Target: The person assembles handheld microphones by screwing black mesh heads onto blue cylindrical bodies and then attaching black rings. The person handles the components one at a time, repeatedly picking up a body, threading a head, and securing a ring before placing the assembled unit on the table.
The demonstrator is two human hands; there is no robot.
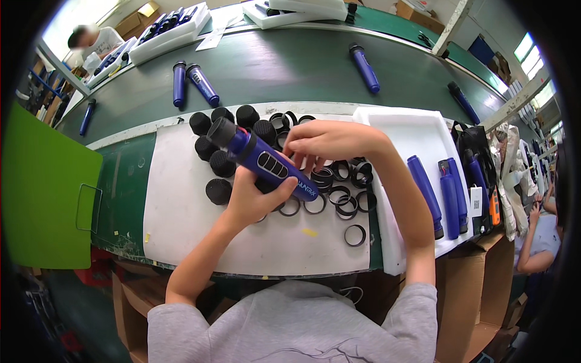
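Observation:
My left hand is wrapped round a blue microphone body, tilted with its black end up and to the left. A bit of red wire shows near that end, and dark buttons line its side. Just right of it, my right hand hangs palm down above the rings, its bent fingers apart; their tips are partly hidden, and no held thing shows. Several loose black rings lie beneath and to the right. Left of the microphone stand several black mesh microphone grilles on the white work mat.
A white foam tray with several blue microphone bodies stands at the right. More microphones lie on the green belt beyond. A green panel borders the left side; cardboard boxes sit below the table.

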